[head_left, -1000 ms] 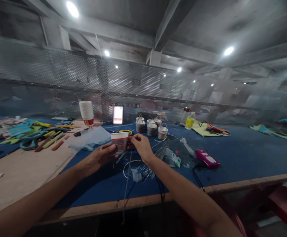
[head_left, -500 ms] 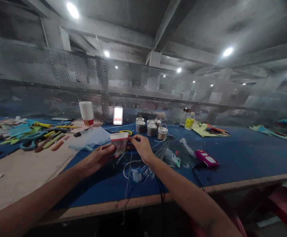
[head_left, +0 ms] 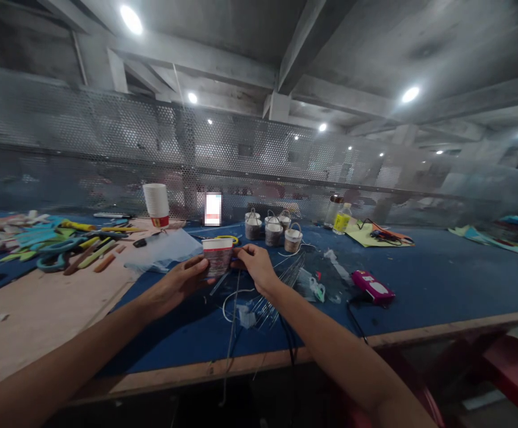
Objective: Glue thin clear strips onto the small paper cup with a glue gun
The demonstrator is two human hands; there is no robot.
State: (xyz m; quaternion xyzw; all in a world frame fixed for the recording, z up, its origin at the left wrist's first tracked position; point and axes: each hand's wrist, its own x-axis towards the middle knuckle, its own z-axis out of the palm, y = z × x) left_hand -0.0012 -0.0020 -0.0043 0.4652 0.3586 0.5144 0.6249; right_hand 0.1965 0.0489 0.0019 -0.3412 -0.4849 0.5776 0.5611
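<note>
My left hand (head_left: 190,279) is closed around the lower left side of a paper cup (head_left: 217,255). Greyish-brown cord is wound round the cup's body, leaving a red band and white rim bare at the top. At the cup's right side, the fingers of my right hand (head_left: 252,261) are pinched together on the cord, mostly hidden by the fingers. A loose length of thin cord (head_left: 231,339) hangs below the hands and over the table's front edge. Behind the cup lie yellow-handled scissors (head_left: 228,239).
Several small cord-wrapped cups with handles (head_left: 275,232) stand behind. A stack of paper cups (head_left: 156,205) is at back left, near tools (head_left: 75,244). Thin wires (head_left: 281,291) lie under my right wrist. A magenta device (head_left: 372,286) and bottle (head_left: 342,220) are on the right.
The cup has shifted slightly to the right and turned a little in my hands. Both hands keep nearly the same place and grip.
</note>
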